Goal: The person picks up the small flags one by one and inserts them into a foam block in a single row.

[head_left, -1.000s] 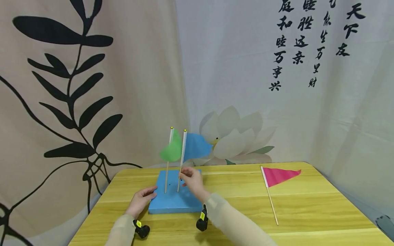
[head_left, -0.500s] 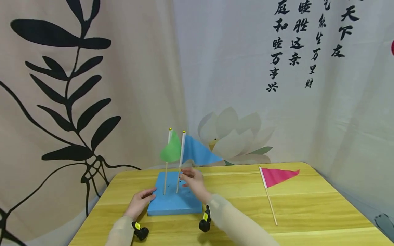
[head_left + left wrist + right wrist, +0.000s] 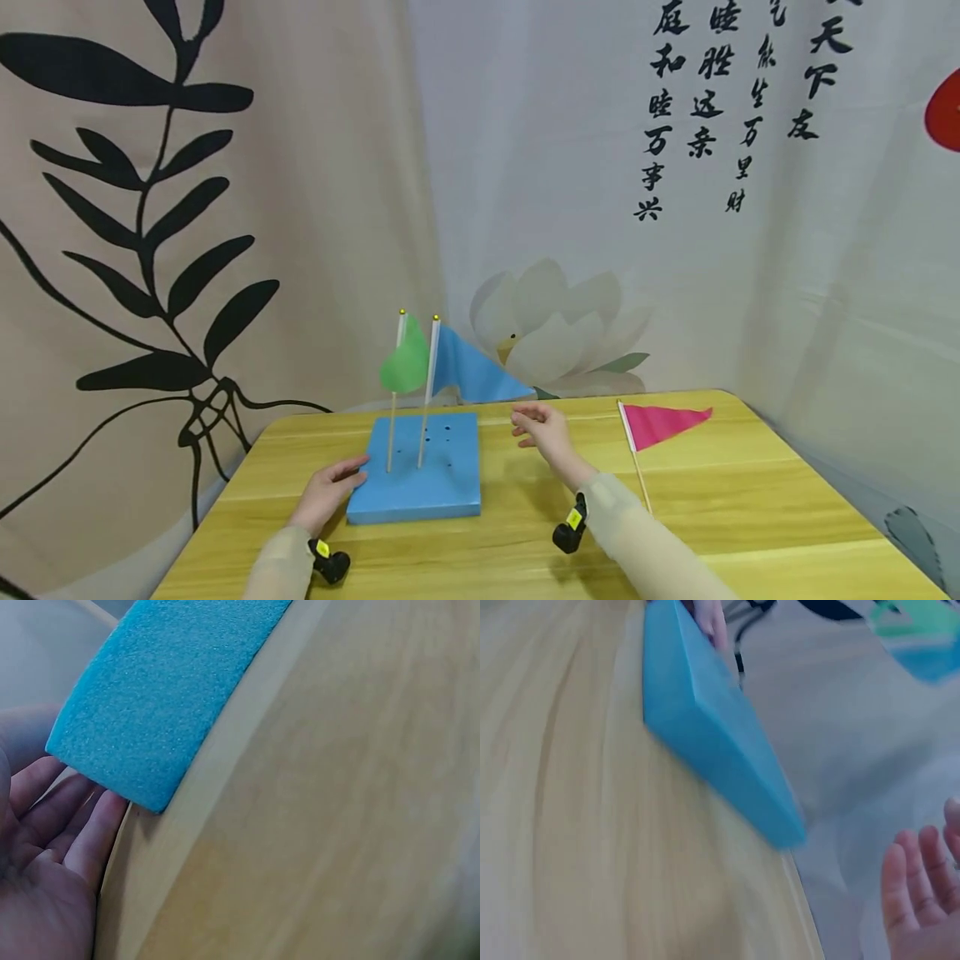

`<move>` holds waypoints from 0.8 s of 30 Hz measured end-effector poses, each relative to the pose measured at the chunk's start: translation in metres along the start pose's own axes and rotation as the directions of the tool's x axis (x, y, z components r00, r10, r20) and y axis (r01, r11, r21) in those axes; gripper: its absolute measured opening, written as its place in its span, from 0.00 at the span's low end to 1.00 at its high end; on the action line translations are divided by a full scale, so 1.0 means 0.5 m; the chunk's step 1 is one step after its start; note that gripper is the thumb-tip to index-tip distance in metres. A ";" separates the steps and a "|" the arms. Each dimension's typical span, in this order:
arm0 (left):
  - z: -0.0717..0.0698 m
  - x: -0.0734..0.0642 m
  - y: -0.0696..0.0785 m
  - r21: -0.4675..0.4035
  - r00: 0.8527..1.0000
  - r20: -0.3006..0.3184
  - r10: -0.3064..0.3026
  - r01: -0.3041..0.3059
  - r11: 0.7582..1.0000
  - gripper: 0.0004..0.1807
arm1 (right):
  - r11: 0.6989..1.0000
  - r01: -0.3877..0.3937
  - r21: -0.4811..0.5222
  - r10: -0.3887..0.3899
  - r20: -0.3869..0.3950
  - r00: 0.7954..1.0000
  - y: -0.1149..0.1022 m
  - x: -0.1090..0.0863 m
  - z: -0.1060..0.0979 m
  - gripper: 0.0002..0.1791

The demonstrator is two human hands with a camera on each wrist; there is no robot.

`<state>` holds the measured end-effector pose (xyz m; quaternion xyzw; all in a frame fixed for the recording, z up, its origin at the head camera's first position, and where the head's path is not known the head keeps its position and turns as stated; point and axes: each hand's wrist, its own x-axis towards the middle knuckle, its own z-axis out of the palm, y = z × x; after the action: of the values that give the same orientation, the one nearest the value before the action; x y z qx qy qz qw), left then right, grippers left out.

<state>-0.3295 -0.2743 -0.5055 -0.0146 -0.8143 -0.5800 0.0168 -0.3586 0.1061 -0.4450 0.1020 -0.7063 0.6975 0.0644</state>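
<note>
Left hand [image 3: 327, 493], fingers loosely extended, touching the left edge of a blue block [image 3: 412, 497], green flag [image 3: 405, 364] then blue flag [image 3: 476, 369] standing in it, right hand [image 3: 547, 432] with fingers loosely spread, above the table [image 3: 450, 558], between block and pink flag [image 3: 662, 426], which lies on the table.

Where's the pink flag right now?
In the head view, the pink flag lies on the right half of the table, to the right of the right hand.
</note>
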 end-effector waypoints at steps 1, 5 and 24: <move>0.000 0.000 0.001 -0.003 1.000 0.001 -0.002 0.002 1.000 0.25 | 1.000 -0.013 -0.007 0.013 -0.021 1.000 0.009 0.002 -0.021 0.14; 0.000 0.000 0.003 -0.003 1.000 0.002 -0.007 0.007 1.000 0.25 | 0.997 -0.055 -0.055 0.049 -0.099 0.994 0.030 0.000 -0.102 0.15; 0.002 0.006 0.002 0.027 1.000 0.017 -0.015 0.014 1.000 0.27 | 0.921 -0.336 -0.200 0.283 -0.252 0.925 0.074 -0.082 -0.376 0.19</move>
<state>-0.3322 -0.2728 -0.5046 -0.0134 -0.8224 -0.5688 0.0060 -0.3373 0.2963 -0.4870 -0.0972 -0.7809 0.6156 0.0419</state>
